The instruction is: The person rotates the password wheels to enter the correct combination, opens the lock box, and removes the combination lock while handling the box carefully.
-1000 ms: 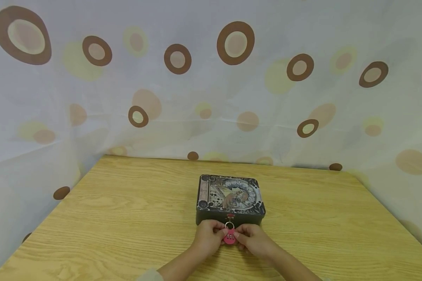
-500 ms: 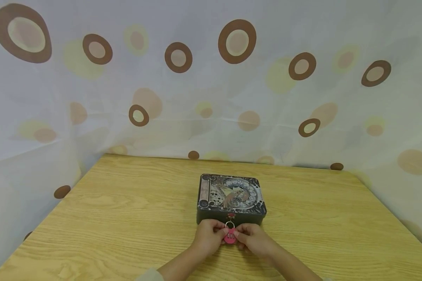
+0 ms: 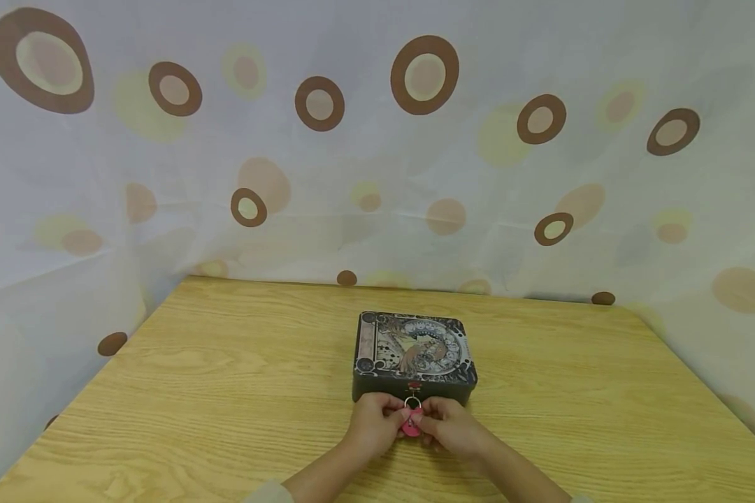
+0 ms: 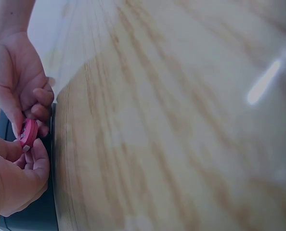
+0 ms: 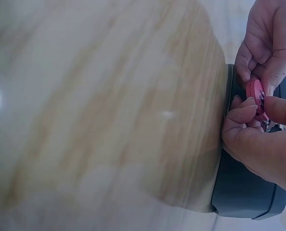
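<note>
A pink combination padlock (image 3: 411, 429) hangs by its silver shackle (image 3: 412, 399) at the front clasp (image 3: 414, 385) of a dark rectangular tin box (image 3: 377, 385) with a patterned lid. My left hand (image 3: 372, 426) pinches the padlock's left side. From the right, my right hand (image 3: 456, 427) pinches it too, its thumb across the number dials. In the left wrist view the padlock (image 4: 30, 133) shows edge-on between both hands' fingertips. The dials (image 5: 262, 99) are partly covered in the right wrist view, and their digits are too small to read.
The box stands shut on a light wood-grain table (image 3: 239, 377). A pale curtain (image 3: 352, 161) with brown and yellow circles hangs behind the table and along both sides.
My right thumb has moved a little left, onto the padlock's dials, covering more of them. The left hand and the box have stayed in place.
</note>
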A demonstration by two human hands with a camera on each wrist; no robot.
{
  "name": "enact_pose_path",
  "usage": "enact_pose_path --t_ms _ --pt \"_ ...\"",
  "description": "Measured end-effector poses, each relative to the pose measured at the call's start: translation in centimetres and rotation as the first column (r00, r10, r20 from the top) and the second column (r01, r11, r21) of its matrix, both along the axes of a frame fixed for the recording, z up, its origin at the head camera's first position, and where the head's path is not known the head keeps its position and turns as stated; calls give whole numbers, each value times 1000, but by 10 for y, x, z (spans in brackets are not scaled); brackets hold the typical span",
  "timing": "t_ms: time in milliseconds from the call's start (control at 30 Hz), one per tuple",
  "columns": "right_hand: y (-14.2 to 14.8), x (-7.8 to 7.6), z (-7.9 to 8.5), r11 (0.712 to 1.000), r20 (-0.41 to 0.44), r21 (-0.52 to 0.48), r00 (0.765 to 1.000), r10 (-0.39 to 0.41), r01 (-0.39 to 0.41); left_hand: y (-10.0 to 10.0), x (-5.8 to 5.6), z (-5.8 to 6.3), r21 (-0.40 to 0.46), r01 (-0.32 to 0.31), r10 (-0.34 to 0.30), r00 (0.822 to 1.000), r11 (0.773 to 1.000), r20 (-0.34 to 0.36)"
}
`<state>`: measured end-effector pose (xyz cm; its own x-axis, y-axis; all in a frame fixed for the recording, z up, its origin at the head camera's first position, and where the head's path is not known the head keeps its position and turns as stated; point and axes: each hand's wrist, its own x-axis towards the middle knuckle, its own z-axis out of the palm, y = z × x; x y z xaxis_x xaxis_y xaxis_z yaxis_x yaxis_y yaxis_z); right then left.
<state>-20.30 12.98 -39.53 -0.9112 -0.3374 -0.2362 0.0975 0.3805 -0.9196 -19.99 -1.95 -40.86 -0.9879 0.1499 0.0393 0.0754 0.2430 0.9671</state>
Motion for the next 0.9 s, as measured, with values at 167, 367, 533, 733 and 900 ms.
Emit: enact_pose_path --t_ms 167,367,533,733,900 --pt "1 -1 1 1000 0 -10 1000 18 -18 1 0 0 18 3 -2 1000 1000 -14" --pt "1 -1 3 999 15 -19 999 33 -33 1 0 -2 31 1 -1 1000 1000 -13" --pt "0 -1 3 999 15 -9 999 34 -34 1 0 -2 26 -4 5 1000 1000 -15" --pt "0 -2 1 999 -1 -10 999 47 -47 2 0 -1 7 -8 8 1000 1000 -17" --pt "0 -2 1 998 -13 -10 998 54 -54 2 0 -1 -14 -10 9 999 1000 -35"
